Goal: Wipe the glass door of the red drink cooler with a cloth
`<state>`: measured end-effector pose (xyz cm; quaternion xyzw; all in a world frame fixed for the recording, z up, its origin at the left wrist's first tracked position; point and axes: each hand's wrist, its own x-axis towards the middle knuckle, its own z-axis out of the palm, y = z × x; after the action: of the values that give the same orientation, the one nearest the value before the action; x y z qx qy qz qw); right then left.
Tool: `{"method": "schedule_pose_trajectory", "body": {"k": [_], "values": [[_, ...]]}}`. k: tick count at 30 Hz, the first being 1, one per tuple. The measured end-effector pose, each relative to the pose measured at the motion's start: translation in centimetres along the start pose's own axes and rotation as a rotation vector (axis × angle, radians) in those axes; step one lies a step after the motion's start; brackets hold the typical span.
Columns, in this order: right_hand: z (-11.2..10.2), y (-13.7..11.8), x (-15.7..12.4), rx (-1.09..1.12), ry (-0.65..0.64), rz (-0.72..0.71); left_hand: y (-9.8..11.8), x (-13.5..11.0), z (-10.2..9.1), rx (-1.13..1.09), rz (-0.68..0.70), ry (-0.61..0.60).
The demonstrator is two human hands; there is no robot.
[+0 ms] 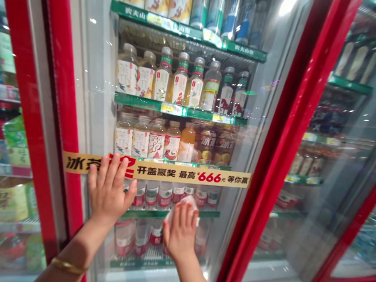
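Observation:
My left hand (111, 193) lies flat on the glass door (97, 99) of a drinks fridge, fingers spread over the left part of a yellow promotional strip (164, 173). It holds nothing, and a gold bangle (70, 265) circles that wrist. Lower and to the right, my right hand (181, 233) presses a white cloth or tissue (190, 202) against the same glass, just below the strip. The white edges show past the fingertips and beside the thumb; the rest is hidden under the palm.
Behind the glass, green-edged shelves (180, 107) carry rows of bottled drinks (178, 86). Red door frames (283, 146) stand on both sides. More stocked fridge sections show at the far left (15, 139) and right (317, 124).

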<state>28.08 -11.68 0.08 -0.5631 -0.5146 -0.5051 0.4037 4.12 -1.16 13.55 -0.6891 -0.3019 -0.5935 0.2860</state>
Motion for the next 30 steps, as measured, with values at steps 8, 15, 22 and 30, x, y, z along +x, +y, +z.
{"method": "schedule_pose_trajectory", "body": {"k": [8,15,22,30], "values": [[-0.9,5.7,3.6,-0.059,0.042,0.285,0.1,0.2,-0.1,0.008,0.039,0.018],[-0.2,-2.7,3.7,0.103,-0.091,-0.265,0.0,0.3,-0.3,0.010,0.063,0.013],[-1.5,6.2,5.4,-0.088,0.023,0.249,0.2,0.4,-0.1,-0.002,0.059,0.026],[0.5,-1.9,-1.3,0.065,-0.139,-0.221,-0.1,0.2,-0.1,-0.021,0.042,0.015]]}}
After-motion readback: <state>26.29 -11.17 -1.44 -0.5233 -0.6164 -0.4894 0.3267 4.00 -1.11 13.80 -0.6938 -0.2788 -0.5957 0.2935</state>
